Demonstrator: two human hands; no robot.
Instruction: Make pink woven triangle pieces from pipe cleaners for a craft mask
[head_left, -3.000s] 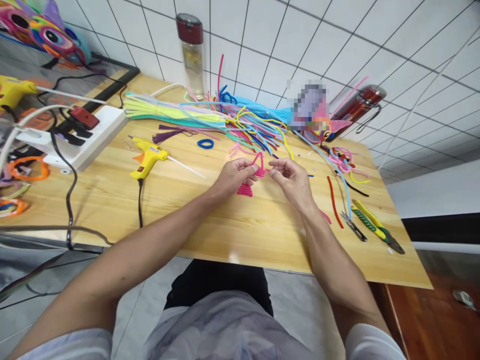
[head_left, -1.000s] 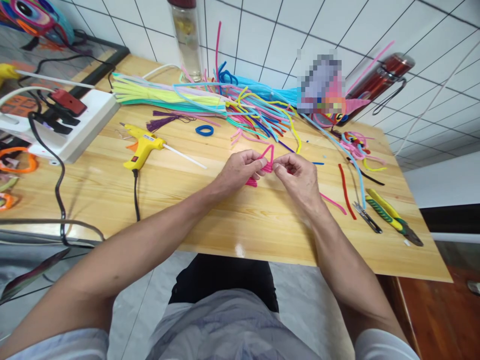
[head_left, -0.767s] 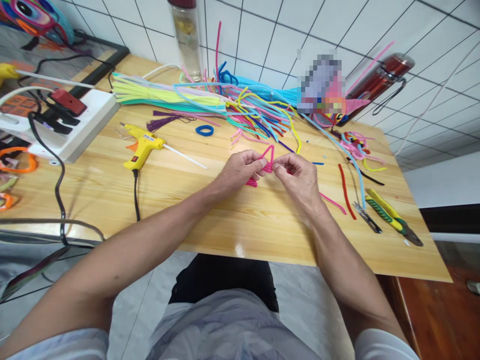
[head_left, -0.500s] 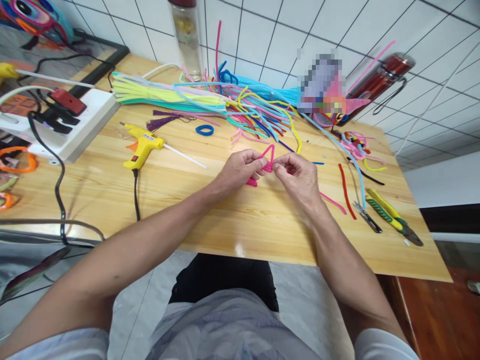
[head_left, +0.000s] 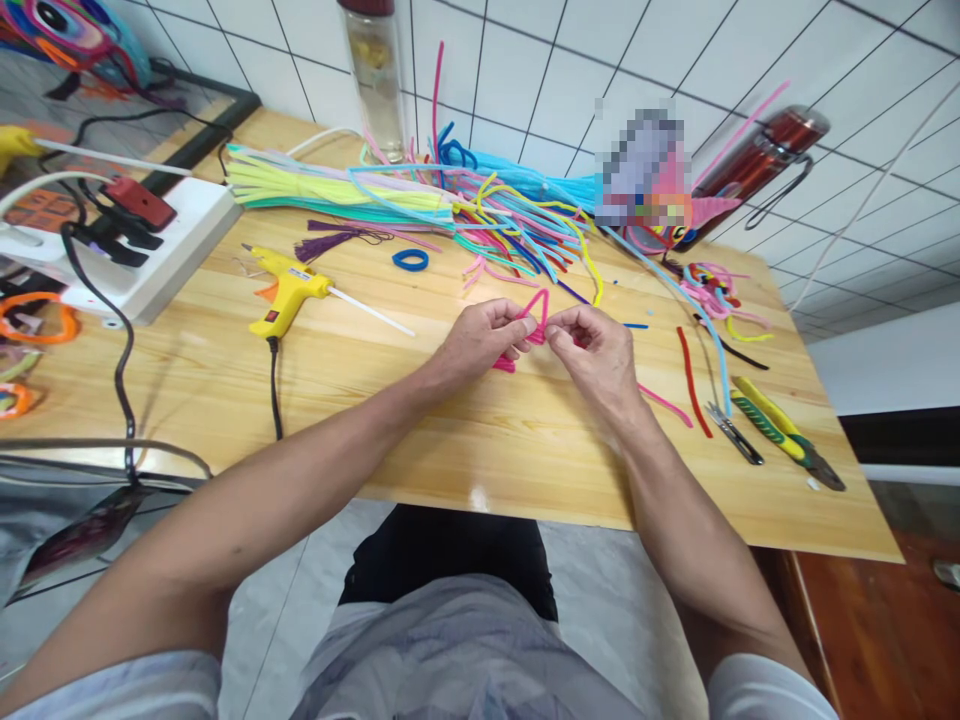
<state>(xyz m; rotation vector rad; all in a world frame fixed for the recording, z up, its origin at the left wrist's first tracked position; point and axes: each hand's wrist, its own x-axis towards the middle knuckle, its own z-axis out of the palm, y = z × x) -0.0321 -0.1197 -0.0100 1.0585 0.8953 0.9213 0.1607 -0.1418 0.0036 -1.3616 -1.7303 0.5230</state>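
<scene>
Above the middle of the wooden table, my left hand point(head_left: 484, 342) is closed on a bent pink pipe cleaner point(head_left: 543, 302). A loop of it rises between my hands, and a folded pink end shows below my left fingers. My right hand point(head_left: 592, 350) pinches the other side of the same piece with thumb and forefinger. The fingers hide part of the pink shape. Another pink length point(head_left: 667, 404) lies on the table by my right wrist.
A yellow glue gun point(head_left: 285, 290) lies left, near a white power strip point(head_left: 187, 235). Bundled pipe cleaners point(head_left: 337, 195) and a glass bottle point(head_left: 373, 90) are at the back. Right are small snips point(head_left: 739, 437), pliers point(head_left: 787, 430), a red strip point(head_left: 694, 382) and a red flask point(head_left: 776, 150).
Almost nothing differs. Both hands keep hold of the pink pipe cleaner in the same place, and the view has shifted very slightly.
</scene>
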